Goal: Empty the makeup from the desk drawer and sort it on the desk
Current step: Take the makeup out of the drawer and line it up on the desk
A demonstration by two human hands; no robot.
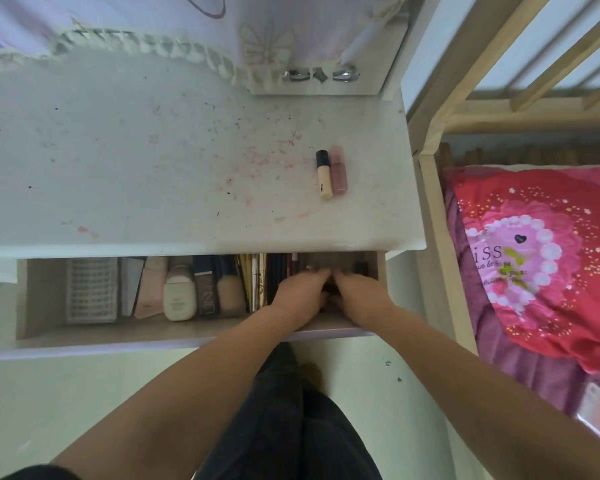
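Stained white desk (136,150), two tubes (331,173) (beige, pink), both hands (300,289) in drawer (42,299)

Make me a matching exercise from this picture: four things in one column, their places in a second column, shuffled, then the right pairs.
Things
1. pink tube
2. white ribbed box
3. cream bottle
4. left hand

Places
A. left end of the open drawer
B. on the desk, beside the black-capped beige tube
C. reaching into the drawer's right part, next to the right hand
D. in the drawer, between a pale pink tube and a brown tube

Pairs: 1-B, 2-A, 3-D, 4-C
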